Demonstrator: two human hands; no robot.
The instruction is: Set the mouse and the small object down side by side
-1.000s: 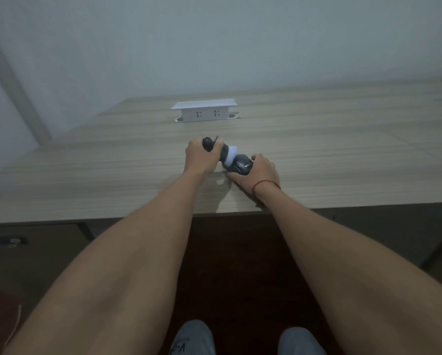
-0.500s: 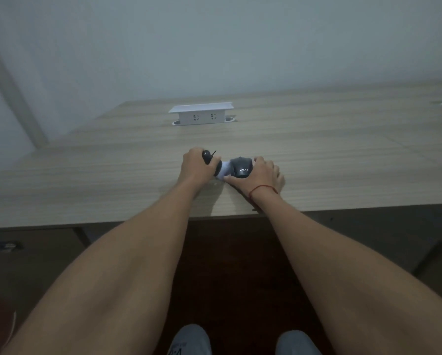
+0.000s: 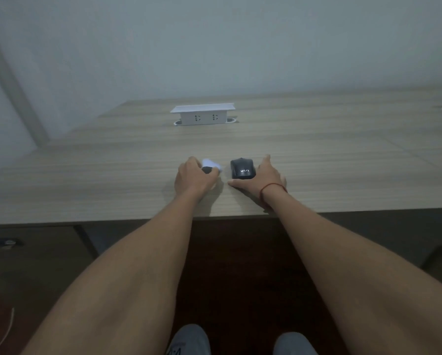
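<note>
A black computer mouse [image 3: 242, 168] with white lettering lies on the wooden table [image 3: 317, 155] near its front edge. My right hand [image 3: 262, 176] rests beside it on the right, fingers relaxed, thumb stretched along the table just below the mouse. My left hand [image 3: 193, 176] is curled round a small white and dark object [image 3: 210, 167], blurred and partly hidden by the fingers, a little to the left of the mouse. A red string circles my right wrist.
A white pop-up socket box [image 3: 202, 114] stands at the middle back of the table. A wall rises behind. Below the table edge are a dark floor, my shoes [image 3: 189, 340] and a dark table leg at the left.
The two hands held the mouse and the white object together above the table; now the mouse lies on the table, my right hand has let go, and my left hand has drawn the white object leftward.
</note>
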